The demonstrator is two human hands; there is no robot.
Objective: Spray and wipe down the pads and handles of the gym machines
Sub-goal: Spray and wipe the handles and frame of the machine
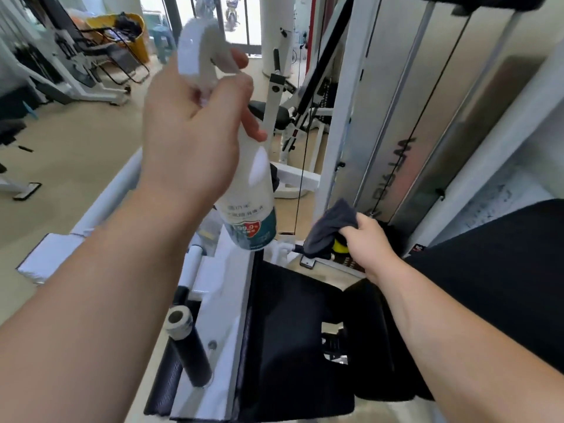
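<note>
Black seat pad (287, 325) lowest in frame, white machine frame (213, 300) and foam-grip handle (189, 355) to its left | right hand (363, 239) clenched on dark grey cloth (329, 227), above pad's far edge | left hand (195, 129) grasping white disinfectant spray bottle (250, 193), raised, nozzle blurred | weight-stack tower (427, 102) behind.

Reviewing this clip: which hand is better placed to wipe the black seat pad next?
The right hand. It already grips the dark cloth low, just beyond the seat pad. The left hand is raised higher, its fingers wrapped around the spray bottle.
</note>
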